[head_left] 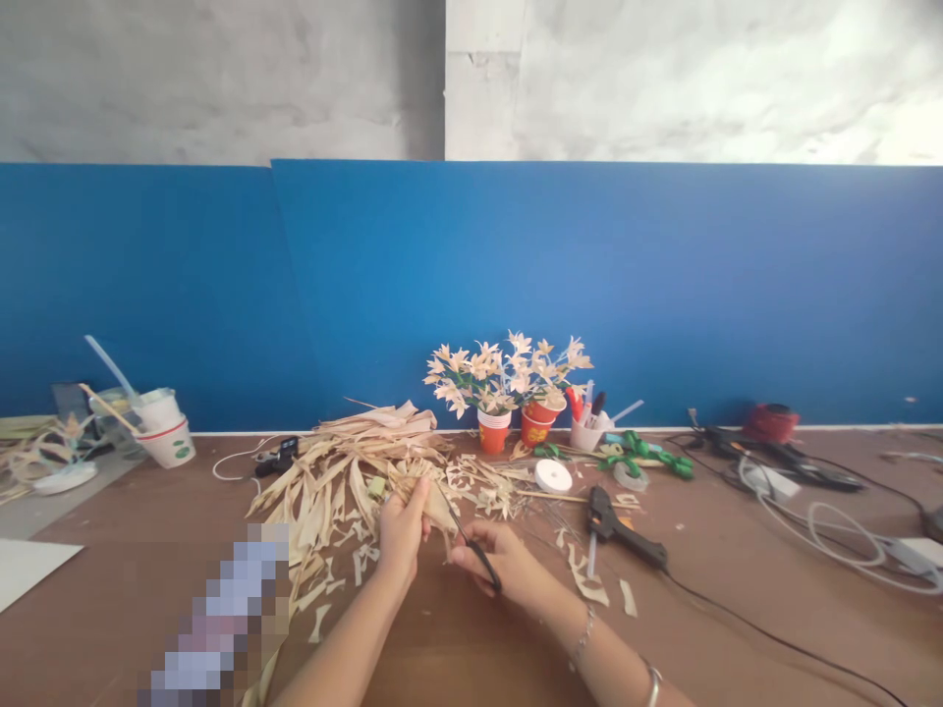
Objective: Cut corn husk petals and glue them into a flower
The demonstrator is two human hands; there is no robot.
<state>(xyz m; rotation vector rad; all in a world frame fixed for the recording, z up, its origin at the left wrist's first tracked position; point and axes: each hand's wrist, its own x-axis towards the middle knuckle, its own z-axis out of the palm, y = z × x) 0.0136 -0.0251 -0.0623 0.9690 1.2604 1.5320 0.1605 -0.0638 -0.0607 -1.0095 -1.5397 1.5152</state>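
My left hand (402, 530) is closed on a pale dried husk piece (434, 504), thumb on top, just in front of the husk pile. Black scissors (480, 562) are in my right hand (495, 560), their blades pointing up and left against the right side of the held piece. Whether the blades are apart is too small to tell. A large heap of dried husks (324, 481) spreads behind and left of my left hand. Cut scraps (319, 623) lie around on the brown table (442, 648).
Orange cups (493, 432) with pale flowers (516, 368) stand at the back. A black glue gun (626, 530) with a trailing cord, white tape roll (552, 476) and green ribbon (640, 452) lie right. White cables (817, 535) are far right; a white cup (168, 444) stands left.
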